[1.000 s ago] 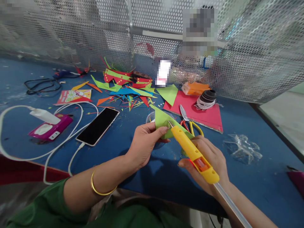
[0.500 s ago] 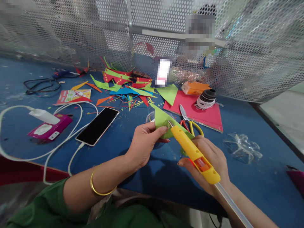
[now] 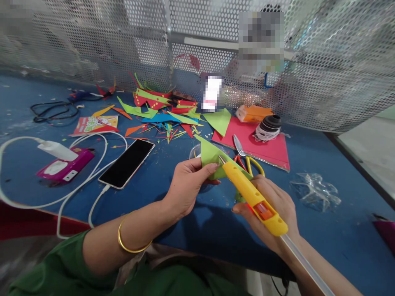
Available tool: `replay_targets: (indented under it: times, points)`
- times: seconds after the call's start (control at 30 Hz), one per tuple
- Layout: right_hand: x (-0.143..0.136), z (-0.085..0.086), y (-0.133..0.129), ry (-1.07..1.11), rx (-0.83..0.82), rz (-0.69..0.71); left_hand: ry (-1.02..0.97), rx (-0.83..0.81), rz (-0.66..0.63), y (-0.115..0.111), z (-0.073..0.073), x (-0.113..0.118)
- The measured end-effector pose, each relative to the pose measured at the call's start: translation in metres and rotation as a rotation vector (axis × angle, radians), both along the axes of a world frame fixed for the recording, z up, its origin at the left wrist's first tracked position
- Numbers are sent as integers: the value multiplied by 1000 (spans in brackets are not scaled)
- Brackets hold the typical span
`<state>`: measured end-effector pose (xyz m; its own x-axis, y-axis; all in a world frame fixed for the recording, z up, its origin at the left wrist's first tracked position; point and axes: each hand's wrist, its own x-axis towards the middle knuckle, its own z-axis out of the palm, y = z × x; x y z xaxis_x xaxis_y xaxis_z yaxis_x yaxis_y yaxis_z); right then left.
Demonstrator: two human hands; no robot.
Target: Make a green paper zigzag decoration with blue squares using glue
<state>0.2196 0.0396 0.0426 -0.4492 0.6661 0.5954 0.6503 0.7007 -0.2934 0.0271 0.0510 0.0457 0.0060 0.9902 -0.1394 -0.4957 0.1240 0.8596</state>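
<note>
left hand (image 3: 188, 187) pinches the green paper (image 3: 210, 158); right hand (image 3: 277, 205) grips the glue gun (image 3: 254, 197), its nozzle at that paper, near the left thumb: a slip could burn.

Diffuse, moderate light, source unseen. Soft shadow darkens the tabletop (image 3: 212, 230) at 6 o'clock; glints fleck clear plastic (image 3: 317, 191) past 3. Wide-angle distortion skews the perforated screen (image 3: 123, 49) at 10 and 2; background blurred, pixelated at 1.
</note>
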Motion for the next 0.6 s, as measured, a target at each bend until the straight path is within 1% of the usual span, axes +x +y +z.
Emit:
replay_targets:
  times: [0.27, 0.6]
  points:
    - [0, 2, 0, 4, -10, 7, 41, -28, 15, -1, 2, 0]
    - [1, 2, -1, 6, -5, -8, 16, -14, 10, -1, 1, 0]
